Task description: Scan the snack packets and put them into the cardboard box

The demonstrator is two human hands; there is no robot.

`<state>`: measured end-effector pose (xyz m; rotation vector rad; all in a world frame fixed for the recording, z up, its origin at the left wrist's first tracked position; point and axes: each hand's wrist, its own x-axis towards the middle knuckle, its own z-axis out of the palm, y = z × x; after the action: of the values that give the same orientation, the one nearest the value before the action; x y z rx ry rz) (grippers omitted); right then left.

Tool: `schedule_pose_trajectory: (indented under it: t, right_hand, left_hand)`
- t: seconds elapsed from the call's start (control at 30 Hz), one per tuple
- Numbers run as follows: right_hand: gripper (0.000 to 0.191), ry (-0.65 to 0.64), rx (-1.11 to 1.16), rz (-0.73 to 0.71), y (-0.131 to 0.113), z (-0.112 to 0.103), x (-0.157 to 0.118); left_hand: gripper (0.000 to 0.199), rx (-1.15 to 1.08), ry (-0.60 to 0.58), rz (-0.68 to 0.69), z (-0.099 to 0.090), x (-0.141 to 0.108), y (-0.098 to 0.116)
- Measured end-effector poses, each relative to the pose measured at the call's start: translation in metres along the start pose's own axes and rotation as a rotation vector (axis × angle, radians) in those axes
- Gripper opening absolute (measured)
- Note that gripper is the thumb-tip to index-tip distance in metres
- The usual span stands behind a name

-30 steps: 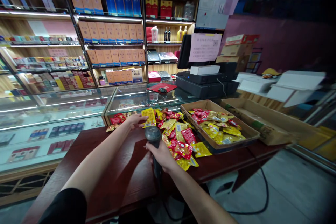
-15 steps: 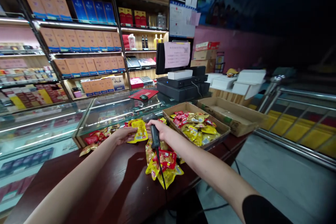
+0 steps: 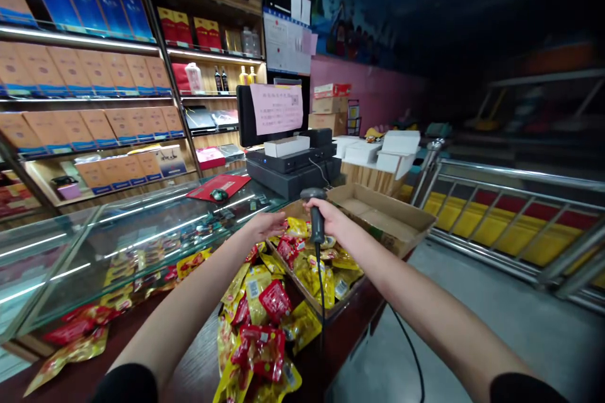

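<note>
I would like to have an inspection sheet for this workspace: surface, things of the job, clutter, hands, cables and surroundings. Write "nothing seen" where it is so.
Surface: dark red-brown table, partly hidden by arms and packets.
Job's things: red and yellow packets heaped on the table, more inside a cardboard box; a handheld scanner above that box.
Clutter: second cardboard box beyond the first; mouse on a red mat.
Hands: right hand grips the scanner; left hand is by the first box's far left side, its grip unclear.
Cables: scanner cable hangs from the handle; a dark cable, perhaps the same one, curves lower right.
Surroundings: stocked shelves, glass counter, monitor with pink sheet, metal railing.
</note>
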<state>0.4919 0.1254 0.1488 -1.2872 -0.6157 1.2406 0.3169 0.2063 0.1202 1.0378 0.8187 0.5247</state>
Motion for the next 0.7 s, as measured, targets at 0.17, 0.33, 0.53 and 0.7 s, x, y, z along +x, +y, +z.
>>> schedule_pose_trajectory:
  t: [0.17,0.33,0.53,0.7]
  right_hand:
    - [0.011,-0.08,0.12,0.079,0.009,0.01,-0.023]
    - [0.018,-0.238,0.043,0.105,0.073,0.038,-0.089]
    - [0.03,-0.144,-0.301,-0.204,0.17,0.038,-0.161]
    - [0.025,-0.146,-0.393,-0.213,0.203,0.042,-0.173]
  left_hand:
    - [0.028,0.039,0.122,0.041,-0.033,-0.049,-0.018]
    - [0.037,0.435,0.232,0.236,-0.072,-0.147,-0.073]
    - [0.068,0.862,0.279,0.576,-0.055,-0.222,-0.169]
    - [0.092,1.251,0.227,0.496,-0.026,-0.233,-0.21]
